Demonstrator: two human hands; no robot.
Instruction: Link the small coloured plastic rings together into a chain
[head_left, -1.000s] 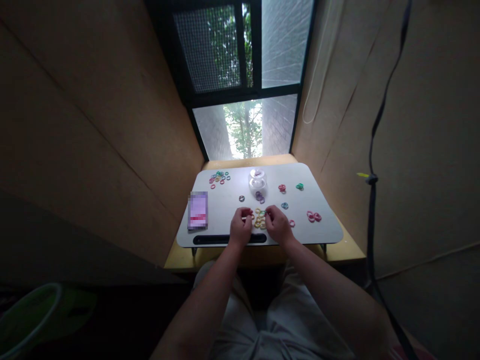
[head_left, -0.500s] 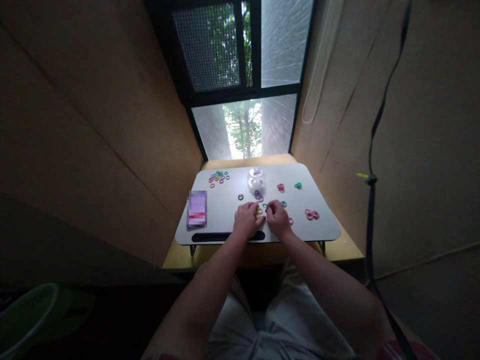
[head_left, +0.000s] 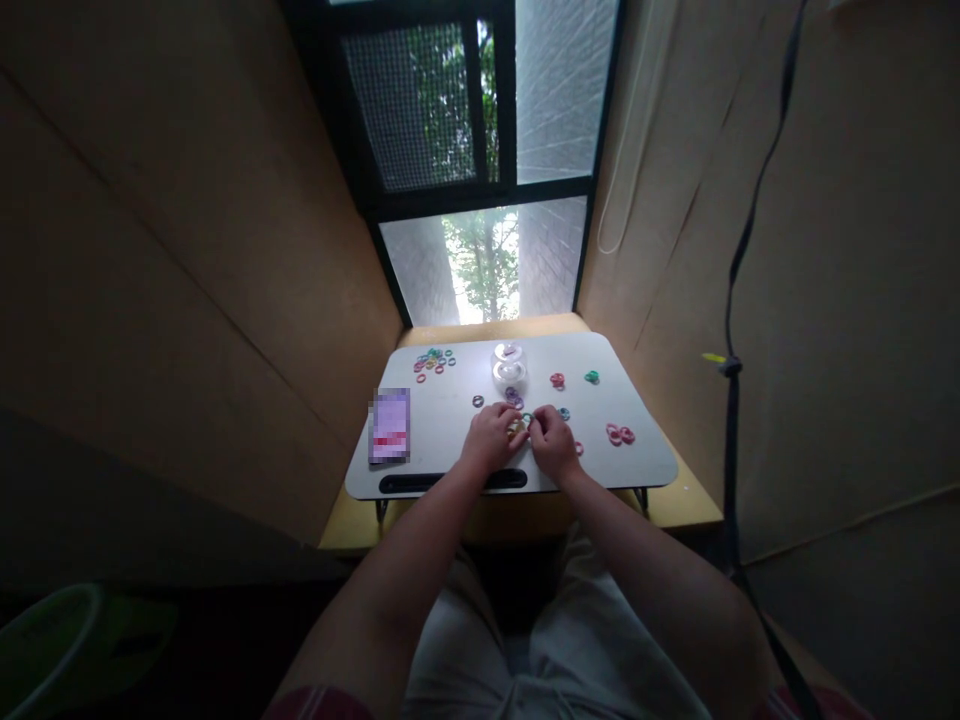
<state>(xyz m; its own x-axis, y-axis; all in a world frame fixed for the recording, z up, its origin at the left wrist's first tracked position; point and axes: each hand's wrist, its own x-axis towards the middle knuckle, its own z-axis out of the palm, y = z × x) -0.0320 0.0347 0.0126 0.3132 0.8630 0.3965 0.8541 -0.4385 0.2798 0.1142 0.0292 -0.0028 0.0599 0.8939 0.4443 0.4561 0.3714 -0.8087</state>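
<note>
My left hand [head_left: 491,438] rests on the white lap table, its fingers arched over some yellow hair ties [head_left: 516,427] and its thumb apart from them. Close beside it, my right hand [head_left: 553,442] is closed in a pinch at a small green hair tie [head_left: 527,418]. Just beyond the hands lie purple hair ties [head_left: 513,397]. Blue ones [head_left: 564,414] are by the right knuckles, and a pink one [head_left: 578,449] shows partly beside the right hand. A dark hair tie [head_left: 478,401] lies to the left.
A clear round container [head_left: 509,368] stands at the back of the lap table [head_left: 442,450]. Mixed hair ties [head_left: 433,362] are heaped at back left, above a purple phone-like rectangle [head_left: 390,425]. Red [head_left: 557,381], green [head_left: 592,377] and pink [head_left: 619,435] groups lie right. A strap [head_left: 731,430] hangs at right.
The view has shifted slightly. My hands stay close together at the same spot, with small finger movements; the green hair tie remains by my right fingertips.
</note>
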